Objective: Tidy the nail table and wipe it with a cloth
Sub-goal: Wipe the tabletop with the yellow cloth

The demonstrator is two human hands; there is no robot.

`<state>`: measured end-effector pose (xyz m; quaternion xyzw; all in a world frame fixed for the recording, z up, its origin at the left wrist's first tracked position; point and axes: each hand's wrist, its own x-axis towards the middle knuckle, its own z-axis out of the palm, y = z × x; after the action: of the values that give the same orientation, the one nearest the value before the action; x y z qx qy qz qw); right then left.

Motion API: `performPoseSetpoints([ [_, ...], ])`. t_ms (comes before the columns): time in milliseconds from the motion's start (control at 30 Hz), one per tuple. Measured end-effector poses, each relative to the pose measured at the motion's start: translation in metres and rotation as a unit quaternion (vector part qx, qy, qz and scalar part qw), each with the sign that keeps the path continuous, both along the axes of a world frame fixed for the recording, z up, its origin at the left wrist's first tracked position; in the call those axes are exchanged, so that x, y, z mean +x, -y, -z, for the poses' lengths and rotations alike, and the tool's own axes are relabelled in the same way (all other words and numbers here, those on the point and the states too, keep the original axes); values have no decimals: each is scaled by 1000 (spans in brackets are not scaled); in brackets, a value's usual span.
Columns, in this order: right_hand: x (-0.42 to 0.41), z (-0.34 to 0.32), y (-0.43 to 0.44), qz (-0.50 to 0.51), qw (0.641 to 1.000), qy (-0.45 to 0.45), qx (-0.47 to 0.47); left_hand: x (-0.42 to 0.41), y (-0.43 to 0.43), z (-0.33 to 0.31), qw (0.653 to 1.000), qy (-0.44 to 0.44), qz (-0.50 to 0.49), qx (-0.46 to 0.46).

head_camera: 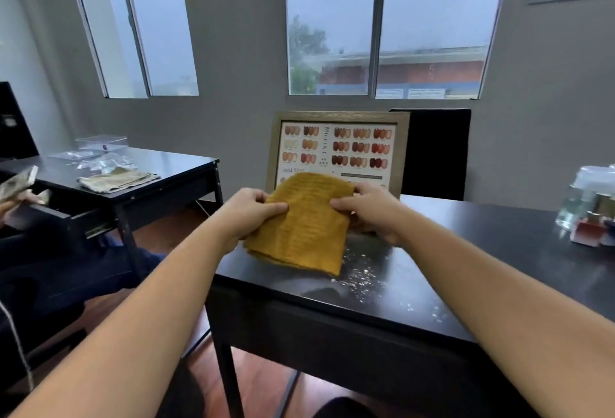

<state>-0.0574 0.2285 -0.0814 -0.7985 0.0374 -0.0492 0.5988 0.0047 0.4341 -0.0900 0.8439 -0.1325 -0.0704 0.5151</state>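
A mustard-yellow ribbed cloth (304, 227) is folded over and held up above the left end of the black nail table (492, 271). My left hand (248, 212) grips its left edge and my right hand (371, 209) grips its right edge, thumbs on top. The cloth's lower corner hangs just over the tabletop. White flecks and glittery debris (362, 276) lie scattered on the table right of the cloth.
A framed nail colour chart (337, 147) leans at the table's back edge, a black chair (436, 151) behind it. Small polish bottles and a clear container (590, 214) stand at the right. A second black table (173, 167) with a beige cloth is left, where another person's hand holds a phone.
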Motion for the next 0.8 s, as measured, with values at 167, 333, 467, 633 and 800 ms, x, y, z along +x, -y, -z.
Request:
performPoseSetpoints([
  [167, -50, -14, 65, 122, 990, 75, -10, -40, 81, -18, 995, -9, 94, -23],
  [333, -104, 6, 133, 203, 977, 41, -39, -79, 159, 0, 988, 19, 153, 10],
  [467, -135, 27, 166, 250, 963, 9, -100, -103, 197, 23, 983, 28, 177, 43],
  [633, -147, 45, 177, 296, 879, -114, -356, -102, 196, 34, 962, 160, 148, 165],
  [800, -137, 53, 133, 219, 823, -87, -516, -67, 154, 37, 959, 214, 95, 162],
])
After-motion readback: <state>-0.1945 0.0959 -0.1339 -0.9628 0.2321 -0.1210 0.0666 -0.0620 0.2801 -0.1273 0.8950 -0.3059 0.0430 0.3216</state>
